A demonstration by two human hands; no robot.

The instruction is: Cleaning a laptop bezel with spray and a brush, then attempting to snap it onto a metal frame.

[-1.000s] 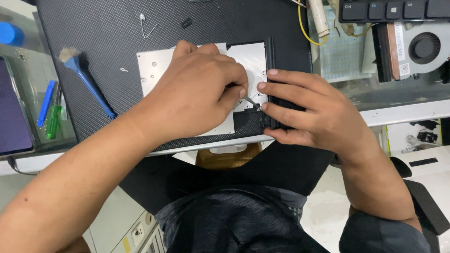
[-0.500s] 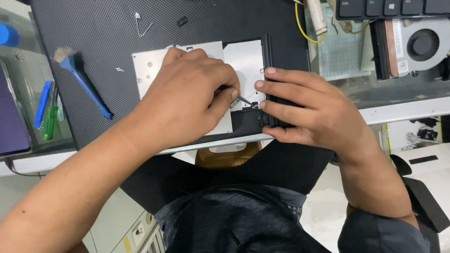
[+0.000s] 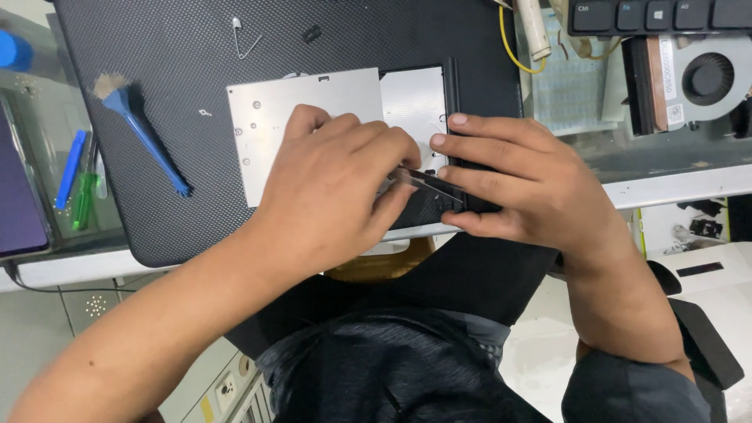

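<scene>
A flat silver optical drive (image 3: 305, 106) lies on a black textured mat (image 3: 164, 70) on the desk. My left hand (image 3: 337, 184) rests on the drive's near right part and pinches a thin metal tool (image 3: 427, 184), probably tweezers, whose tip points at the drive's black front bezel (image 3: 453, 102). My right hand (image 3: 517, 176) grips that black front edge from the right, fingers spread along it. The spot under the tool's tip is partly hidden by my fingers.
A blue brush (image 3: 145, 133), a safety pin (image 3: 239, 39) and small loose parts lie on the mat. Blue and green pry tools (image 3: 74, 176) sit at the left. A keyboard (image 3: 658, 14), a cooling fan (image 3: 709, 74), a yellow wire (image 3: 509, 47) lie at the back right.
My left hand has shifted lower on the drive and now shows the metal tool more plainly. My right hand stays on the black edge.
</scene>
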